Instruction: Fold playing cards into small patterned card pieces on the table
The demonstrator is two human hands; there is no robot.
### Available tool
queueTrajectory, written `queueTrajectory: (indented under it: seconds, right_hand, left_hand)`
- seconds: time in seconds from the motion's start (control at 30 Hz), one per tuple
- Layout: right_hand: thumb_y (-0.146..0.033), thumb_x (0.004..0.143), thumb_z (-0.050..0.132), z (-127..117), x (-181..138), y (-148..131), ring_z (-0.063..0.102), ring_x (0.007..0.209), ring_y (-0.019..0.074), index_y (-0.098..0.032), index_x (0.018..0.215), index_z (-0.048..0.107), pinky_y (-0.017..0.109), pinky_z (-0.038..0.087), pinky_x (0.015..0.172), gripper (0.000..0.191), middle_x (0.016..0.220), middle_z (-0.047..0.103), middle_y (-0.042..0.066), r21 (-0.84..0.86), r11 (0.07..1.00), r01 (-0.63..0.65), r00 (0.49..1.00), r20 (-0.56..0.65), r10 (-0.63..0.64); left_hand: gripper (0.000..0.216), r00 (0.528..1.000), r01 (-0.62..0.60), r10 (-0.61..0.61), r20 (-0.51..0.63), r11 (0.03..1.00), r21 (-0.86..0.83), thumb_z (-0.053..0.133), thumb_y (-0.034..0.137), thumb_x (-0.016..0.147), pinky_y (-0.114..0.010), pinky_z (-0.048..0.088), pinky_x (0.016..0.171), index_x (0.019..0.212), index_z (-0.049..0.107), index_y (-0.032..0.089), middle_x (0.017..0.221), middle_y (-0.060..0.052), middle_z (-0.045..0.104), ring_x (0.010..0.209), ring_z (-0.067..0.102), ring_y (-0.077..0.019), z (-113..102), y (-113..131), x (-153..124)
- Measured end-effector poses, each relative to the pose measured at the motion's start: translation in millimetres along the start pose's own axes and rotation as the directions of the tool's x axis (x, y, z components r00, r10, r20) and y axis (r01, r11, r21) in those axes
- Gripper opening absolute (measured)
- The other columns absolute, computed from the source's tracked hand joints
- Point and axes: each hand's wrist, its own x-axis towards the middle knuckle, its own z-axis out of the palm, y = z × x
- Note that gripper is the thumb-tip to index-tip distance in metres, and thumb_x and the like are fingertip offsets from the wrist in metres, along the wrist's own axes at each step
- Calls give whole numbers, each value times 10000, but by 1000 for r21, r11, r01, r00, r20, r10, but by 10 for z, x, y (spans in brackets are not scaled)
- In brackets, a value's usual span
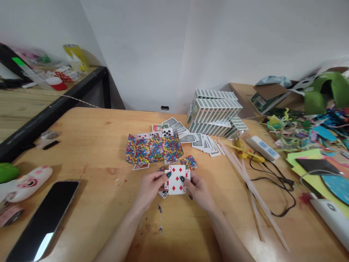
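Between my two hands are a few playing cards (177,185), with a five of diamonds on top and other red fives peeking out at its sides. My left hand (153,186) pinches them from the left, thumb on the face. From the right, my right hand (199,190) grips them the same way. Below them shows part of a card with a 9 or 6 (163,194). Just beyond stands a structure covered in a colourful brick pattern (156,150), with cards leaning along its back. A small piece in the same pattern (190,162) lies near my right hand.
Loose cards (206,143) spread behind, beside stacked striped boxes (215,109). To the right lie glue sticks (253,189), a yellow glue gun (247,153), a power strip (263,147) and a black cable (280,189). A phone (45,218) lies at the left.
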Motion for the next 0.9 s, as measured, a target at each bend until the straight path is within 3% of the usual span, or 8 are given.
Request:
queueTrajectory:
  seconds: [0.2, 0.5, 0.9]
  right_hand:
    - [-488, 740, 586, -7, 7, 14, 458, 518, 105, -170, 906, 545, 217, 375, 475, 361, 627, 534, -20, 18, 1000, -7, 1000, 20, 7]
    - [-491, 749, 569, 5, -7, -26, 294, 419, 54, -158, 872, 547, 186, 225, 370, 356, 581, 465, -45, -28, 1000, 12, 1000, 1, -12]
    - [-556, 722, 550, 15, -7, -70, 285, 373, 57, -170, 720, 506, 195, 226, 357, 389, 476, 388, -78, -106, 994, -20, 1000, 0, 20]
  left_hand:
    - [232, 1000, -2, 2, 22, 1000, -1, 713, 285, 593, -212, 536, 533, 771, 709, 138, 644, -15, 678, 566, 609, -115, -27, -31, 23]
    - [221, 1000, -7, 7, 5, 1000, 30, 703, 283, 591, -227, 540, 554, 762, 706, 143, 663, -13, 685, 571, 610, -116, -26, -51, 33]
    - [270, 998, -63, 64, -9, 991, 118, 689, 318, 602, -260, 536, 534, 791, 715, 128, 607, -27, 665, 546, 607, -143, -16, -31, 20]
